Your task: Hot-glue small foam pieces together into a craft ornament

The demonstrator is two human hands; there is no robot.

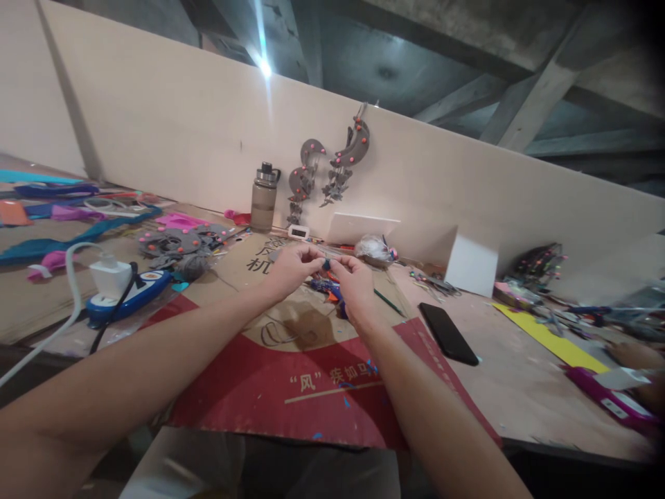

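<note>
My left hand (295, 267) and my right hand (354, 277) meet over the middle of the cardboard sheet (249, 395). Both are closed in a pinch on a small dark blue piece (326, 264) between the fingertips; what kind of thing it is I cannot make out. Below my hands lies a blue tool with an orange part (335, 294), partly hidden by the right hand; it looks like a glue gun. A dark green pencil (388, 302) lies to the right of my right hand. A thin loop of cord (283, 336) rests on the cardboard.
Left of the cardboard is a blue power strip (129, 298) with a white charger (110, 277). A water bottle (263, 199) stands by the back wall. A black phone (447, 334) lies at the right, with a magenta power strip (610, 398) and another person's hand (636, 355) beyond.
</note>
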